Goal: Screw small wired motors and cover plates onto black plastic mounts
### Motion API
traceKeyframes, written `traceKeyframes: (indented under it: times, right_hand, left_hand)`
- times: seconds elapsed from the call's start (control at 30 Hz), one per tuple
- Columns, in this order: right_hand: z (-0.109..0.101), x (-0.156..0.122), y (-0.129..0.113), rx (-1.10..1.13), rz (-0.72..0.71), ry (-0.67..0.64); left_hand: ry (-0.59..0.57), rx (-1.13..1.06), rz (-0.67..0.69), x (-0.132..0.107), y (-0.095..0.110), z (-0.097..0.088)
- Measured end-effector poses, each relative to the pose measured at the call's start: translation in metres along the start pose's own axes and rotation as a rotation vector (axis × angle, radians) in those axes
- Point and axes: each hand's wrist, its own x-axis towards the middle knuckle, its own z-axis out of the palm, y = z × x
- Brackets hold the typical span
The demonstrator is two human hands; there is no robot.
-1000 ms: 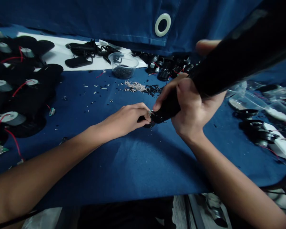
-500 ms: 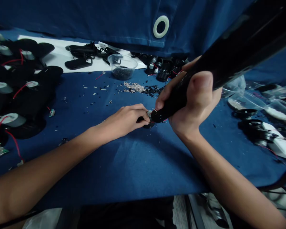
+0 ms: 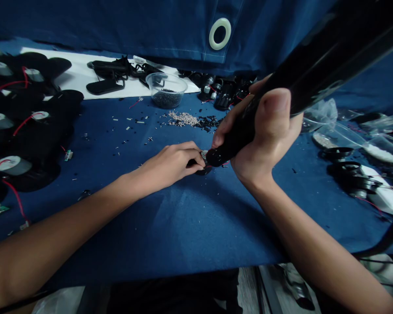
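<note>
My right hand [image 3: 263,131] is wrapped around a thick black tubular tool [image 3: 314,83], which runs up past the right of the view. The tool's narrow front end [image 3: 218,158] reaches the small black round part [image 3: 203,171] held in my left hand [image 3: 168,165]. A small silvery piece [image 3: 204,155] shows at that part's top edge. My left fingers hide most of the part, and I cannot tell whether the tool's tip touches it.
On the blue cloth table [image 3: 150,235] lie scattered small pieces and a silvery heap [image 3: 183,118]. A clear cup [image 3: 166,91] holds black bits. Black units with red wires [image 3: 29,126] line the left, and plastic bags [image 3: 334,135] lie at right. A blue sheet [image 3: 157,30] hangs behind.
My right hand has turned on the black tool, and its thumb now shows on top. The tool's front end stays at the small part, and the whole view has drifted slightly.
</note>
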Motion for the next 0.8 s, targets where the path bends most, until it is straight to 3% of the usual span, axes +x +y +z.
traceKeyframes:
  times: [0.8]
  right_hand:
    - [0.0001,-0.0036,-0.0033,-0.081,0.078,0.019]
  left_hand:
    - [-0.003,0.03,0.01,-0.0013,-0.0021,0.0015]
